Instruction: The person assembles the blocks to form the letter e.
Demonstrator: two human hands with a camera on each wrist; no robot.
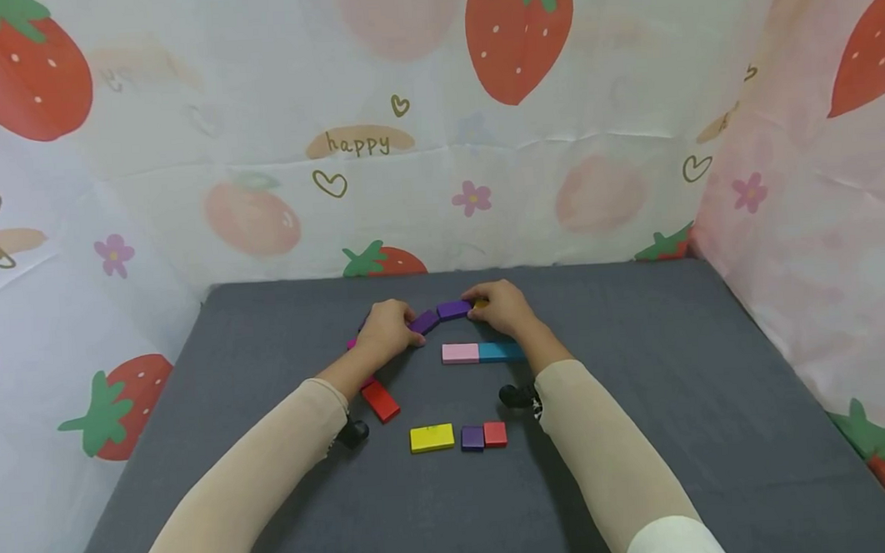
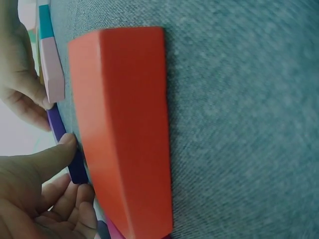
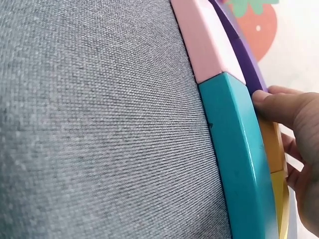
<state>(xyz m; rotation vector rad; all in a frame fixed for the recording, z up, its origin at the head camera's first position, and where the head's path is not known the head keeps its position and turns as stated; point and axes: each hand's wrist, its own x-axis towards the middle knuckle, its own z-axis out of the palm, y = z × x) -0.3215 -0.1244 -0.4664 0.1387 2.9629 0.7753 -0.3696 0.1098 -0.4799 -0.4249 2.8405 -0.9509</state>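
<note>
My left hand (image 1: 388,328) pinches the near end of a dark purple block (image 1: 425,322), with its thumb on the near side, as the left wrist view shows. The right hand (image 1: 502,307) has thumb and fingertips at the right end of another purple block (image 1: 454,310). There it meets an orange block (image 3: 271,144), and the thumb covers the seam. A yellow block (image 3: 280,201) continues the row beyond. These blocks form a curve that runs down past the left hand to a red block (image 1: 381,401); magenta pieces are partly hidden by that hand.
Inside the curve, a pink block (image 1: 460,354) and a blue block (image 1: 501,352) lie end to end. Nearer on the grey cloth (image 1: 646,433) are a yellow block (image 1: 432,438), a small purple block (image 1: 472,439) and a small red block (image 1: 495,434). Strawberry-print curtains surround the table.
</note>
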